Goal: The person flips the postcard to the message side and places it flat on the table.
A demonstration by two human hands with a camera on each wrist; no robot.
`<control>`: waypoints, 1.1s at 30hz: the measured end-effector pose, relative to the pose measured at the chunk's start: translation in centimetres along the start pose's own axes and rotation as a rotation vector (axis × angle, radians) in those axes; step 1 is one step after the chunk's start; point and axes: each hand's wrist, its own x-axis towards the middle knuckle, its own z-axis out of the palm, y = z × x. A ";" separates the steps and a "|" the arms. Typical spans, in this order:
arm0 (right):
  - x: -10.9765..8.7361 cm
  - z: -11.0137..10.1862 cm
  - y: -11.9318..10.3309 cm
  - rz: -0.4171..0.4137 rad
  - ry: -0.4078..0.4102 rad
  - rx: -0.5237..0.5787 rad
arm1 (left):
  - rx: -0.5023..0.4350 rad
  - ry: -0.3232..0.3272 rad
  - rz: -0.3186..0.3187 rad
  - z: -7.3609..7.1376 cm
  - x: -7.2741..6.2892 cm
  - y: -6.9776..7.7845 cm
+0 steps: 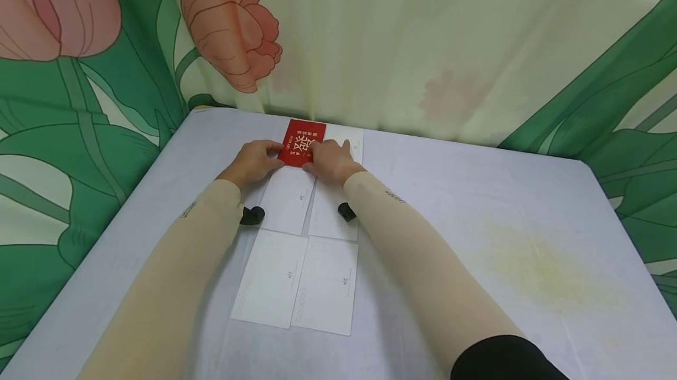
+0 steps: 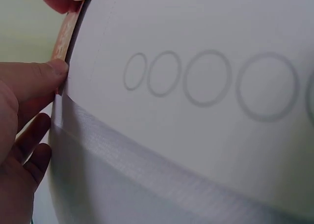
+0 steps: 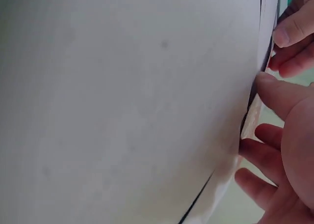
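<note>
A red card [image 1: 304, 133] with pale gold characters lies at the far end of two columns of white cards, close over the tabletop. My left hand [image 1: 251, 160] pinches its left edge between thumb and fingers. On the opposite side, my right hand [image 1: 333, 161] holds the right edge, its thumb at the near corner and its fingers over the printed face. The left wrist view catches the card edge-on [image 2: 63, 42] under the left thumb. Nearest below the hands are a white card [image 1: 285, 204] on the left and another white card [image 1: 333, 215] on the right.
Two more white cards, a left one [image 1: 270, 274] and a right one [image 1: 325, 286], form the near row. A further white card [image 1: 357, 136] shows partly behind the right hand. The white-covered table [image 1: 449, 221] ends at a flowered curtain [image 1: 396, 45].
</note>
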 end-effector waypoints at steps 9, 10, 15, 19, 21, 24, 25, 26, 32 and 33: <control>-0.3 -0.4 0.3 -0.004 -0.052 0.052 | 0.026 0.014 0.044 0.1 0.3 -0.2; -0.4 -0.4 0.4 -0.004 -0.056 0.053 | 0.029 0.021 0.051 0.2 0.3 -0.3; -0.6 -0.2 0.7 -0.012 -0.068 0.068 | 0.065 0.038 0.050 0.1 -0.1 -0.3; -0.7 -0.2 0.9 -0.027 -0.053 0.079 | 0.073 0.074 0.099 -0.5 -0.6 0.0; -0.7 -0.3 1.0 -0.034 -0.053 0.080 | 0.063 0.106 0.135 -0.8 -0.8 0.0; -0.7 -0.4 1.1 -0.048 -0.056 0.085 | 0.042 0.158 0.179 -1.3 -1.0 0.0; -0.8 -0.6 1.1 -0.052 -0.055 0.092 | 0.031 0.173 0.191 -1.4 -1.1 0.1; -0.8 -0.7 1.1 -0.057 -0.047 0.100 | 0.018 0.186 0.196 -1.6 -1.1 0.2; -0.6 -1.5 1.2 -0.081 0.038 0.233 | -0.077 0.273 0.212 -2.3 -1.4 1.0; -0.6 -1.6 1.2 -0.088 0.044 0.262 | -0.097 0.287 0.214 -2.4 -1.5 1.2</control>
